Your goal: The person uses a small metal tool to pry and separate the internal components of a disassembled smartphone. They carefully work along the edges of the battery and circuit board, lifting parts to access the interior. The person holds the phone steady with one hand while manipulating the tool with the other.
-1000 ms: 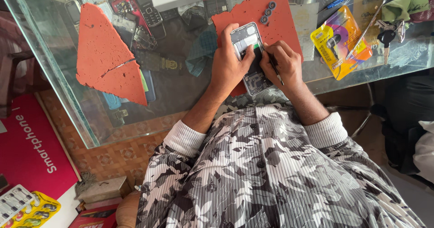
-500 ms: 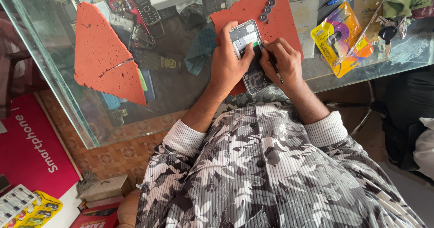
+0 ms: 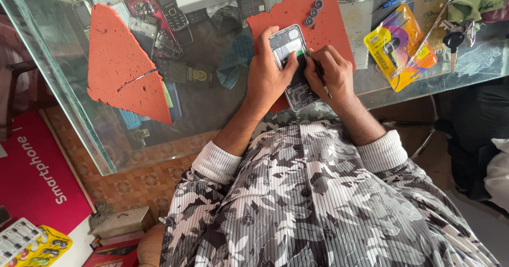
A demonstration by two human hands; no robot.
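Opened phone (image 3: 293,68) at upper centre — back off, insides bare.
Left hand (image 3: 268,79) clamps its edge; right hand (image 3: 333,73) pinches a thin tool (image 3: 322,80).

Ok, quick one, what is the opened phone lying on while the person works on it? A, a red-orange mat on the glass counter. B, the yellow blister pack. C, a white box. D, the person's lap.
A: the opened phone, steadied by the left hand while the right hand works a thin dark tool into it, rests on the red-orange mat laid on the glass counter.
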